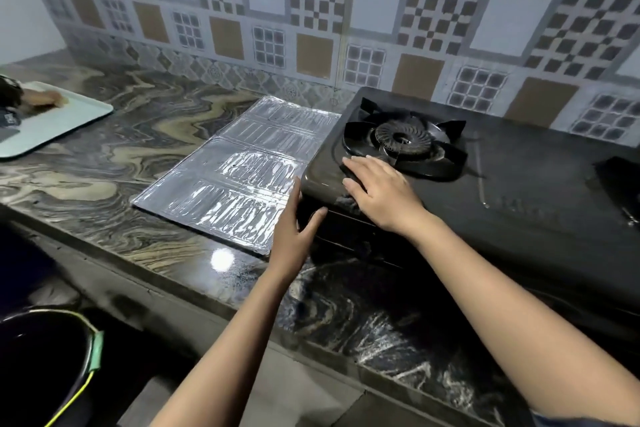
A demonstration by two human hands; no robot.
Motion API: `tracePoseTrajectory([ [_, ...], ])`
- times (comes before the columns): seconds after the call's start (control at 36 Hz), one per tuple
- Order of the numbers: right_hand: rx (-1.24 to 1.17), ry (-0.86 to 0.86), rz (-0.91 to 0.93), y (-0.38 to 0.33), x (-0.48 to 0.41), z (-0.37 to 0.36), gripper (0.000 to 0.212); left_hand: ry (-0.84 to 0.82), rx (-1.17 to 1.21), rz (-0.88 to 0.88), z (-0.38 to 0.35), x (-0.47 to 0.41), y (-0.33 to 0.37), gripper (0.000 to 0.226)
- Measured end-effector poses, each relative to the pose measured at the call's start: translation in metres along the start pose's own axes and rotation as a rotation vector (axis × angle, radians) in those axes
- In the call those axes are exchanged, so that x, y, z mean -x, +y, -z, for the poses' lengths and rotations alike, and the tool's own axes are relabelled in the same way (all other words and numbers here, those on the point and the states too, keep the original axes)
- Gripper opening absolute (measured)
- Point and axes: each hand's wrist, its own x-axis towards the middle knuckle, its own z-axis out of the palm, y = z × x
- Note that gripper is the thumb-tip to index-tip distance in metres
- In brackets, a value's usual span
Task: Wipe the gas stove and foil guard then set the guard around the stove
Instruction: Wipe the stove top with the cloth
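Note:
The black gas stove (512, 184) stands on the marbled counter at the right, with its left burner (403, 140) in full view. Flat on the counter to its left lies the silver foil guard (239, 170), unfolded. My left hand (298, 222) grips the stove's front-left corner, thumb on the front face. My right hand (379, 192) presses palm down on the stove top just in front of the burner. A bit of dark grey cloth (344, 200) shows under its thumb side; most of it is hidden by the hand.
A pale tray (69, 121) sits at the far left of the counter (138, 156) with another person's hand on it. A dark bucket (45, 367) stands below the counter's front edge. Patterned wall tiles (311, 10) rise close behind the stove.

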Motion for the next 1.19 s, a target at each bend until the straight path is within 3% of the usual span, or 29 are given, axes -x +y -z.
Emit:
tracePoseTrajectory([
  [0.53,-0.036,-0.096,0.072,-0.016,-0.078,-0.01,0.055,-0.035,0.075,0.035,0.006,0.003,-0.02,0.062],
  [0.69,-0.021,-0.075,0.083,-0.023,-0.099,-0.013,0.04,-0.037,0.105,0.082,0.008,0.003,-0.023,0.058],
  [0.89,-0.017,-0.062,0.247,-0.03,-0.091,-0.017,0.028,-0.039,0.08,0.098,0.008,0.004,-0.026,0.056],
  [1.19,0.076,0.059,0.431,-0.04,-0.052,-0.02,0.037,-0.027,0.087,0.155,0.008,0.004,-0.024,0.055],
])
